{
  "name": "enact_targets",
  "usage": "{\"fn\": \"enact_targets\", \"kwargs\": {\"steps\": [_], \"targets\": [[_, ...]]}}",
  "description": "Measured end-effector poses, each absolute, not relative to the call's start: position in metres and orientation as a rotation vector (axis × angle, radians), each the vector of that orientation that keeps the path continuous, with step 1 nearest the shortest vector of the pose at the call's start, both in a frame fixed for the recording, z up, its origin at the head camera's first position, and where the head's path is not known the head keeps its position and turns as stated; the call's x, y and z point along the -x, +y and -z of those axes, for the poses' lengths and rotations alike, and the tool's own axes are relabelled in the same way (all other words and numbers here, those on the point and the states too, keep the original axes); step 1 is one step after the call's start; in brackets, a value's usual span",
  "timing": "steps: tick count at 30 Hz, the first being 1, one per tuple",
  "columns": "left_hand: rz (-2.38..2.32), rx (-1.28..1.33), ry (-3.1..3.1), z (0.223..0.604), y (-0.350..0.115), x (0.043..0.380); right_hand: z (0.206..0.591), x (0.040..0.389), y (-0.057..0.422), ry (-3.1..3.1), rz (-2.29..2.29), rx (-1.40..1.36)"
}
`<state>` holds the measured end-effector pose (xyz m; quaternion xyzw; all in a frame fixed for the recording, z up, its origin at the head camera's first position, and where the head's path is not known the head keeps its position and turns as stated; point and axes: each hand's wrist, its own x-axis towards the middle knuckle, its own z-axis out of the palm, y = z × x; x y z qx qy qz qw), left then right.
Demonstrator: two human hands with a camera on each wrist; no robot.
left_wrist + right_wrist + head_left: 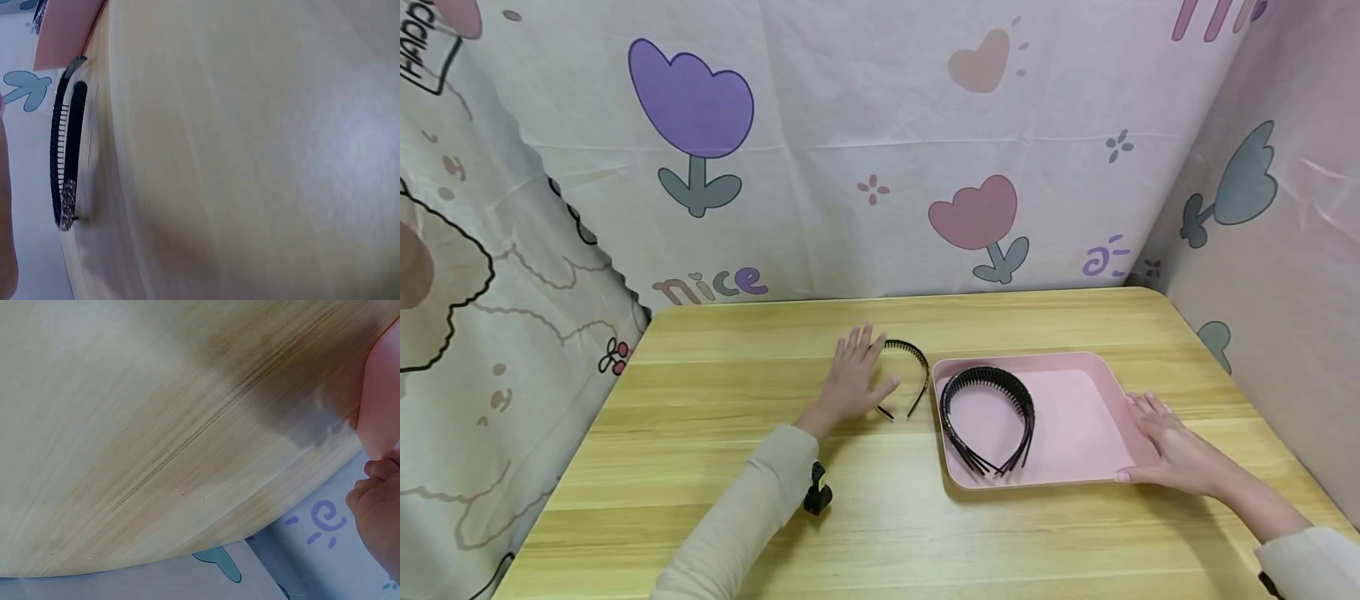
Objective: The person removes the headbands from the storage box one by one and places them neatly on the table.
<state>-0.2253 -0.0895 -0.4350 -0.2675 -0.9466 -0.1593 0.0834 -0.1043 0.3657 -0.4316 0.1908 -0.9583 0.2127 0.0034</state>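
Observation:
A single black toothed headband (922, 373) lies on the table left of the pink tray (1105, 417). My left hand (850, 379) hovers by its left side with fingers spread, covering part of it. In the left wrist view, that headband (74, 134) shows its comb teeth and a sparkly patch at one end. Several black headbands (1026, 408) lie stacked in the tray's left half. At the tray's right end rests my right hand (1176, 450), fingers extended along the wall and thumb at the near corner. The right wrist view catches the same hand (381, 506) against the tray wall.
The wood-grain table (700, 517) reaches back to a hanging cloth (827, 167) printed with tulips and hearts. More printed cloth (1300, 267) hangs along the right side. A small black device (817, 492) is strapped at the left sleeve.

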Motion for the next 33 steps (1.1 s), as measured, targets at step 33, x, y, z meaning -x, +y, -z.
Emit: {"fn": "enact_targets", "kwargs": {"steps": [33], "targets": [[0.752, 0.991, -2.733, 0.44, -0.033, 0.213, 0.434, 0.105, 0.366, -2.958, -0.673, -0.635]]}}
